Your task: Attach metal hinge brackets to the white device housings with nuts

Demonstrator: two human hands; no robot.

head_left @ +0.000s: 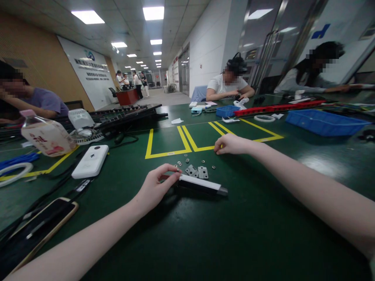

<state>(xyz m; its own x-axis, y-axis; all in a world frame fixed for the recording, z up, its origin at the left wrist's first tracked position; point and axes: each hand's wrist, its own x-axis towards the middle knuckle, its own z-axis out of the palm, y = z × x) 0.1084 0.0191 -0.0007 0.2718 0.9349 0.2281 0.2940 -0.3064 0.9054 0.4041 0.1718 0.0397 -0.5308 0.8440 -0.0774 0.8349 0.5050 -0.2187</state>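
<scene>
Left hand (155, 184): fingers closed on what seems one small metal piece (177, 170), over left end of one white-and-black bar (202, 184) with grey tip pointing right. Right hand (233, 144), farther away: fingertips pinched by yellow tape (205, 148); cannot tell on what. Between hands, tabletop (187, 234) bears two grey brackets (202, 172), roughly six small rings (213, 167), probably clustered for easy reach.

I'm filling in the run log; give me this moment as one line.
left grip: holding white-and-black bar | right grip: by yellow tape, contents unclear | gray brackets, small metal bits: loose beyond bar
</scene>
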